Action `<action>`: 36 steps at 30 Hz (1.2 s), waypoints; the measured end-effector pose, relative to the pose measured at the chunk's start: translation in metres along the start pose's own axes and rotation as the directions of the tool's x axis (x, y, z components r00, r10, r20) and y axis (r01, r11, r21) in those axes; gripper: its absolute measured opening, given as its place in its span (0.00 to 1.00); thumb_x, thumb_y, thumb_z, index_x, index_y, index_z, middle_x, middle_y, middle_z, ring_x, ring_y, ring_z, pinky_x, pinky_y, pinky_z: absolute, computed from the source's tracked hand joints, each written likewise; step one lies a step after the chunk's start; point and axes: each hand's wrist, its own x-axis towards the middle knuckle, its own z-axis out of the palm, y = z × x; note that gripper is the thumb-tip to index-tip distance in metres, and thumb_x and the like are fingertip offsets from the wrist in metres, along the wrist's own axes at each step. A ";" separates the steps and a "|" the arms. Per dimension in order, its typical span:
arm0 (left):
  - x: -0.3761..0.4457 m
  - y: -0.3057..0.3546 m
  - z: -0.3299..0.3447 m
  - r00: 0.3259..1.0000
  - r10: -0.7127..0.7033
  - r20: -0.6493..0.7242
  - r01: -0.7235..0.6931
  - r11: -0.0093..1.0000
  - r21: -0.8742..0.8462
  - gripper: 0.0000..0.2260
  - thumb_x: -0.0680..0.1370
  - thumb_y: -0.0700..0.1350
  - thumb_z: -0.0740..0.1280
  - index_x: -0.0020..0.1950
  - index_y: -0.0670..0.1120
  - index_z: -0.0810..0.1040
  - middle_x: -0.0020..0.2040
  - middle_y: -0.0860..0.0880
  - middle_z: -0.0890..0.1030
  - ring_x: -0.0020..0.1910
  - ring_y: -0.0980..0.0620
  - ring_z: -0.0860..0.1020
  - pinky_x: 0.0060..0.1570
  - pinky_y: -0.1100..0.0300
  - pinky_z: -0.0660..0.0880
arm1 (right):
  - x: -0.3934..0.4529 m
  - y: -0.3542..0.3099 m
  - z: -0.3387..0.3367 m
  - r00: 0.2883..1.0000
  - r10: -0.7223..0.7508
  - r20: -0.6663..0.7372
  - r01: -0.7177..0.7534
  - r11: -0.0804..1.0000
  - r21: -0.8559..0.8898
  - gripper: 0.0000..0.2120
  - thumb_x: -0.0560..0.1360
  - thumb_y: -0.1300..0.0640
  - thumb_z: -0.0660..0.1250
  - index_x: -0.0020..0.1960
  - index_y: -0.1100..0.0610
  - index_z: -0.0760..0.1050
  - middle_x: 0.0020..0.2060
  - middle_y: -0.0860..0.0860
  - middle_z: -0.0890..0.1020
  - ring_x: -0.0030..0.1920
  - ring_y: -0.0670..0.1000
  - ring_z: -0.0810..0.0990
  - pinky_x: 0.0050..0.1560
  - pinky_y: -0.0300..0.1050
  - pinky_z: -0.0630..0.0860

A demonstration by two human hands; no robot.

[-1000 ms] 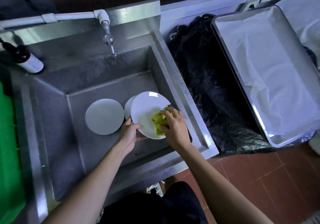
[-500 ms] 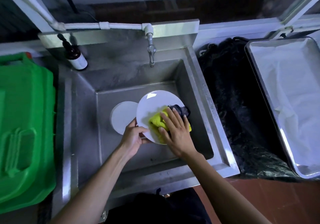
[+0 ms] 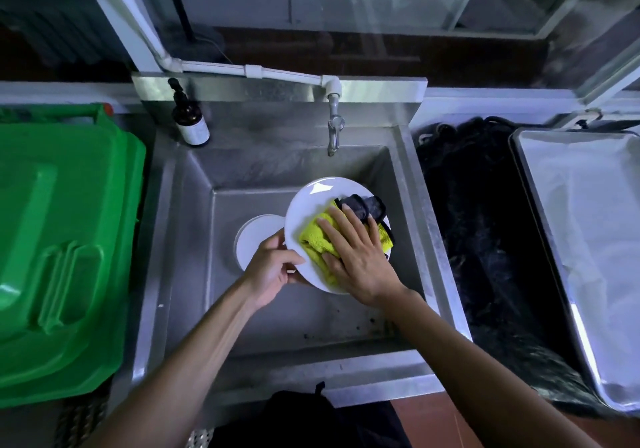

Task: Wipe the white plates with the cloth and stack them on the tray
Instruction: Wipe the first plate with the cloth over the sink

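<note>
Over the steel sink (image 3: 194,274) I hold a white plate (image 3: 311,205) tilted toward me. My left hand (image 3: 273,271) grips its lower left rim, thumb on top. My right hand (image 3: 356,257) lies flat with spread fingers on a yellow and black cloth (image 3: 315,240) and presses it against the plate's face. Another white plate (image 3: 254,240) lies on the sink floor, partly hidden behind the held plate and my left hand. The metal tray (image 3: 519,157), lined with white paper, sits at the far right.
A tap (image 3: 334,132) hangs over the back of the basin and a dark pump bottle (image 3: 190,118) stands on the back left ledge. A green bin lid (image 3: 62,247) fills the left. Black crumpled plastic (image 3: 485,240) lies between sink and tray.
The view has swung left and tilted up, bringing the green bin into sight. My right hand has flattened and slid the cloth up across the plate. The left hand keeps its grip on the rim.
</note>
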 end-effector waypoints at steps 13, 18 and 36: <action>-0.012 0.005 0.020 0.999 0.046 -0.011 -0.045 0.999 0.028 0.18 0.67 0.35 0.67 0.54 0.49 0.83 0.51 0.41 0.82 0.49 0.41 0.82 0.39 0.47 0.81 | 0.060 -0.008 -0.038 0.983 -0.157 -0.095 0.160 0.987 0.030 0.27 0.84 0.44 0.50 0.80 0.53 0.61 0.81 0.51 0.59 0.82 0.54 0.51 0.78 0.66 0.47; -0.016 0.001 0.036 0.990 0.125 -0.062 -0.127 0.991 -0.039 0.20 0.67 0.33 0.67 0.54 0.50 0.84 0.53 0.41 0.82 0.48 0.42 0.83 0.40 0.41 0.82 | 0.069 -0.001 -0.043 0.987 -0.045 -0.157 0.058 0.995 0.077 0.27 0.83 0.44 0.50 0.80 0.51 0.62 0.81 0.50 0.59 0.81 0.52 0.52 0.78 0.65 0.46; -0.015 -0.008 0.073 0.946 0.181 -0.270 -0.199 0.979 -0.042 0.22 0.65 0.32 0.67 0.58 0.44 0.80 0.54 0.39 0.81 0.48 0.35 0.81 0.40 0.38 0.82 | 0.001 0.036 -0.025 0.962 0.266 -0.064 -0.244 0.939 0.241 0.26 0.84 0.46 0.52 0.81 0.46 0.55 0.82 0.45 0.52 0.82 0.48 0.44 0.79 0.63 0.42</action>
